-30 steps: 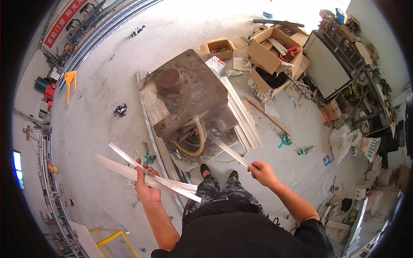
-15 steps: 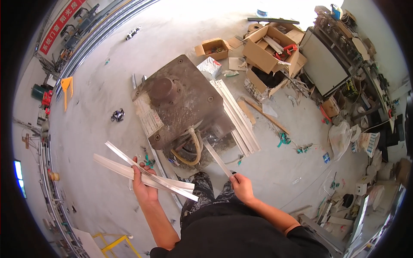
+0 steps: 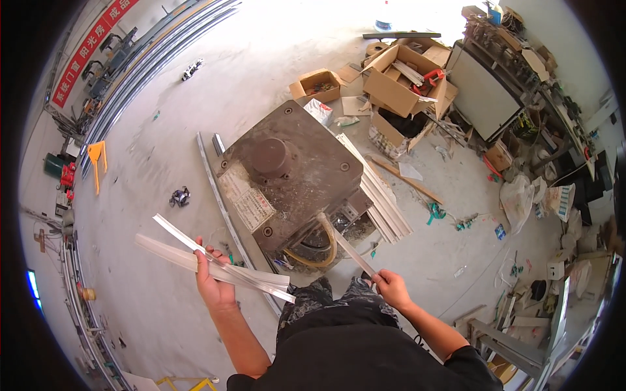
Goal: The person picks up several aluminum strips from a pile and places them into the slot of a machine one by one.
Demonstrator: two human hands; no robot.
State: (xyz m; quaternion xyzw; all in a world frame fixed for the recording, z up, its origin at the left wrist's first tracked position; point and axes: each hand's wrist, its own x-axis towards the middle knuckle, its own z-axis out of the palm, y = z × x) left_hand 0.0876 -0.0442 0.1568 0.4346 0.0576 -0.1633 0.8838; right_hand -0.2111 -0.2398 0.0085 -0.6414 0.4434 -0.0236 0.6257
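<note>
Several long white profile strips lie across my left hand, whose fingers are wrapped round them near the middle. They fan apart at the far left end and come together beside my thigh. My right hand grips the near end of a single flat pale strip. The far end of that strip reaches the front opening of a heavy brown metal machine, next to a yellowish hose. Whether the strip's tip goes into the opening or only lies against it, I cannot tell.
More white profiles lie on the floor along the machine's right side. A long metal bar runs along its left. Cardboard boxes stand beyond it to the right. Cluttered shelving lines the right wall, and a yellow tool is at the left.
The machine now appears lower and further right as my view has shifted. My right hand has moved slightly right and down with its strip. Both hands keep their holds.
</note>
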